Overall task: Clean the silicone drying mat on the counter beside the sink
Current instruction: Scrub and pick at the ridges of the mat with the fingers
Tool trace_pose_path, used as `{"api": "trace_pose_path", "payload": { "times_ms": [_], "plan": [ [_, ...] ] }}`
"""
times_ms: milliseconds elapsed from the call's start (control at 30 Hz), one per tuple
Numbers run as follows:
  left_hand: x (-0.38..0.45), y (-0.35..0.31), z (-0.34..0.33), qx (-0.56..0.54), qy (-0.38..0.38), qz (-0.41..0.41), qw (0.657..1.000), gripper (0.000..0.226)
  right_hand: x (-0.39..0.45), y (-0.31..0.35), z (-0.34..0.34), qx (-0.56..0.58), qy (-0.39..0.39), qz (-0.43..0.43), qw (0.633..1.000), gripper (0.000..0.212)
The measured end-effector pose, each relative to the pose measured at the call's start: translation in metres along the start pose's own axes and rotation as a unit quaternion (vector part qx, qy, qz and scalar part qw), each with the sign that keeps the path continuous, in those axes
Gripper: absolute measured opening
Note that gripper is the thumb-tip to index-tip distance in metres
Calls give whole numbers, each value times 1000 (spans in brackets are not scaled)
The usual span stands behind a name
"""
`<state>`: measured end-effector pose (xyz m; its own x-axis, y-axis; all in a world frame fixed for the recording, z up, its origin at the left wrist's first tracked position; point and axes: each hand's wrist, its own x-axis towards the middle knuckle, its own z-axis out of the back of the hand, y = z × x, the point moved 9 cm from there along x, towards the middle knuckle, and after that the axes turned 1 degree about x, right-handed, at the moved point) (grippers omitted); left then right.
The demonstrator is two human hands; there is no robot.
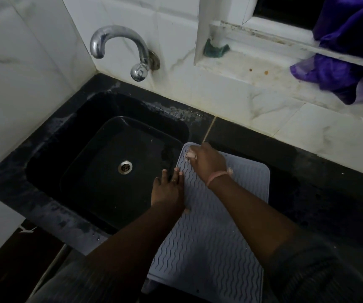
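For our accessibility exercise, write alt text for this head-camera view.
A person's right hand scrubs the far corner of a grey ridged drying mat with a pale cloth, left hand flat on its edge beside a black sink.

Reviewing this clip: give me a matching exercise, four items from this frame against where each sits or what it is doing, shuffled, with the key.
Items:
1. left hand
2. right hand
3. purple cloth
4. tap

Places or states:
A. on the window ledge
B. mounted on the wall above the sink
C. fingers straight, pressing the mat's left edge
D. gripping a pale scrubber at the mat's far corner

Pairs: 1-C, 2-D, 3-A, 4-B
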<state>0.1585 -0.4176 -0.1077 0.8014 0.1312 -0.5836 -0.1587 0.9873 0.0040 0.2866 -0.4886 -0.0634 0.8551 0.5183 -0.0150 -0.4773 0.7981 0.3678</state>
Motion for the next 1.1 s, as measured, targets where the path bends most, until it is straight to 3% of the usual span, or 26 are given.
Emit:
{"api": "trace_pose_path", "payload": {
  "times_ms": [200,300,533,767,933,1000,1100],
  "plan": [
    [0,1,-1,4,10,5,1000,121,26,-25,20,31,-21,-82,996,37],
    [2,1,-1,6,7,2,1000,119,9,-37,28,60,-54,-82,993,41],
    [1,0,2,20,-5,11,1000,121,-13,-39,6,13,0,-86,996,41],
    [-2,1,2,25,-15,9,1000,119,-79,-5,-7,46,24,-65,997,12],
    [-2,1,1,8,-18,9,1000,116,-103,-1,-15,152,124,-102,975,25],
    [-1,1,0,0,-12,5,1000,120,-80,-14,0,163,87,-120,975,24],
    [0,2,1,-6,-11,2,1000,122,-31,-39,27,84,-24,-116,989,18]
  ]
}}
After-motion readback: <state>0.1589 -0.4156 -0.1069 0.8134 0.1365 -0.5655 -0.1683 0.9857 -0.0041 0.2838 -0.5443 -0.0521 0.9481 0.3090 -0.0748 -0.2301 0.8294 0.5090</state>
